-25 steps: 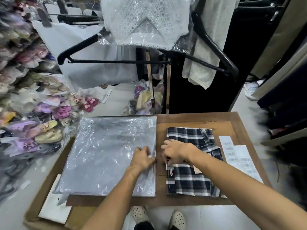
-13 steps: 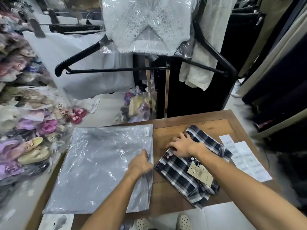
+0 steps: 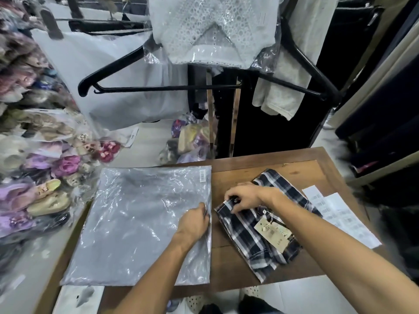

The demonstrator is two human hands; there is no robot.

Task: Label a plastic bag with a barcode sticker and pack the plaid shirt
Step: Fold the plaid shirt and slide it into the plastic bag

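A clear plastic bag (image 3: 136, 225) lies flat on the left part of the wooden table (image 3: 294, 168), with a small barcode sticker (image 3: 202, 175) at its far right corner. My left hand (image 3: 193, 223) pinches the bag's right edge. To the right lies the folded dark plaid shirt (image 3: 251, 243), skewed, with a tan hang tag (image 3: 273, 233) on top. My right hand (image 3: 243, 196) grips the shirt's near-left upper edge.
White sheets of barcode stickers (image 3: 340, 218) lie at the table's right edge. Bagged slippers (image 3: 43, 177) are piled on the left. A black hanger (image 3: 158, 87) with a bagged white lace garment (image 3: 213, 30) hangs beyond the table. A white sheet (image 3: 79, 298) lies near the front left.
The shirt has been turned from square to skewed and its hang tag has come into view. My right hand has shifted onto the shirt's edge. My left hand stays at the bag's right edge.
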